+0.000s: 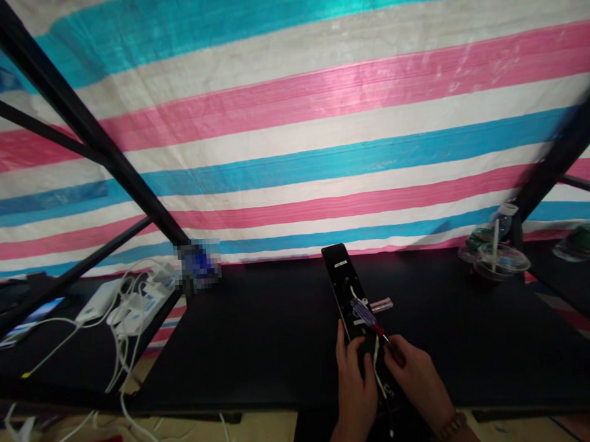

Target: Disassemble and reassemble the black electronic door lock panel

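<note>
A long black panel (pixel 340 261), with small labels and fittings on its face, lies at a slant on the dark table. My left hand (pixel 356 386) grips its left edge near the lower end, one finger along the side and others over the face. My right hand (pixel 419 376) is at the lower right, its fingers closed on the dark end of a screwdriver-like tool. That screwdriver (pixel 363 311) has a clear purplish part and a red part, and stretches up across the panel. A white cable (pixel 377 365) runs down between my hands. The tool's working tip is hard to make out.
A small pinkish packet (pixel 381 305) lies right of the panel. Clear plastic bowl (pixel 502 261) and bottles stand at the back right. On the left are a white power strip (pixel 144 309) and tangled white cables. A black frame post (pixel 79 120) slants before the striped sheet (pixel 320 140).
</note>
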### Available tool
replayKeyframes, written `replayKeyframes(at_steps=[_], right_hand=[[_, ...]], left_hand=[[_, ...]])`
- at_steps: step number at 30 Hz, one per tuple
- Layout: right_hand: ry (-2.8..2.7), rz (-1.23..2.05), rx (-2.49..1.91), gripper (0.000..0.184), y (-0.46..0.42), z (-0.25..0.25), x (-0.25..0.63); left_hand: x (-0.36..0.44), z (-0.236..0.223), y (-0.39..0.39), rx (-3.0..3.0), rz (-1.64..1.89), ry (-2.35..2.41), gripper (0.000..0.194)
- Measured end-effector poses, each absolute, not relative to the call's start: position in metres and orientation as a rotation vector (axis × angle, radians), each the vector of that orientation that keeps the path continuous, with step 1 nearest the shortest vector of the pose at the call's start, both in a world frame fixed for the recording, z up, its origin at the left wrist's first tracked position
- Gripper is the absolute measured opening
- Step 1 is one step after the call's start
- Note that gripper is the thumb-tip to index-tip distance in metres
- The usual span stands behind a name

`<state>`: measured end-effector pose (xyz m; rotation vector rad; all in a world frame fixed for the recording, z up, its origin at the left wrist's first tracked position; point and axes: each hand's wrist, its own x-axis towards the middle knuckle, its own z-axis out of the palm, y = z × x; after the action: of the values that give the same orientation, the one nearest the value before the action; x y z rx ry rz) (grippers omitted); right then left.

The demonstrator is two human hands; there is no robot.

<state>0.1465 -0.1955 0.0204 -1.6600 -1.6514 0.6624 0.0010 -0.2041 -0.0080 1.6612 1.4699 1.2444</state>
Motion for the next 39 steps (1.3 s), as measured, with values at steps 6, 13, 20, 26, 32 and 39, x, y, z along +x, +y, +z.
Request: replayKeyframes(at_steps=[6, 13, 20, 26, 32, 39], right_hand=[[-1.811, 0.549, -1.738, 0.016, -0.194, 0.024, 0.148], [-1.971, 0.421, -1.767, 0.013, -0.195, 0.017, 0.147], [-1.927, 0.533, -1.819, 0.012, -0.192, 0.022, 0.147], [-1.976, 0.576, -1.889, 0.012, -0.184, 0.031, 0.148], [-1.950, 0.490, -1.958, 0.012, -0.187, 0.029, 0.141], [-2.143, 0.259, -1.966, 0.014, -0.190, 0.030, 0.137]], left_hand=[[0.001, -0.008, -0.204, 1.643, 1.270, 1.444, 0.029], [0.000, -0.011, -0.204, 1.640, 1.282, 1.421, 0.029], [-0.002, -0.010, -0.203, 1.637, 1.271, 1.406, 0.029], [-0.003, -0.007, -0.204, 1.630, 1.307, 1.389, 0.028], [-0.003, -0.011, -0.205, 1.614, 1.295, 1.380, 0.028], [-0.003, -0.011, -0.205, 1.577, 1.321, 1.322, 0.027]])
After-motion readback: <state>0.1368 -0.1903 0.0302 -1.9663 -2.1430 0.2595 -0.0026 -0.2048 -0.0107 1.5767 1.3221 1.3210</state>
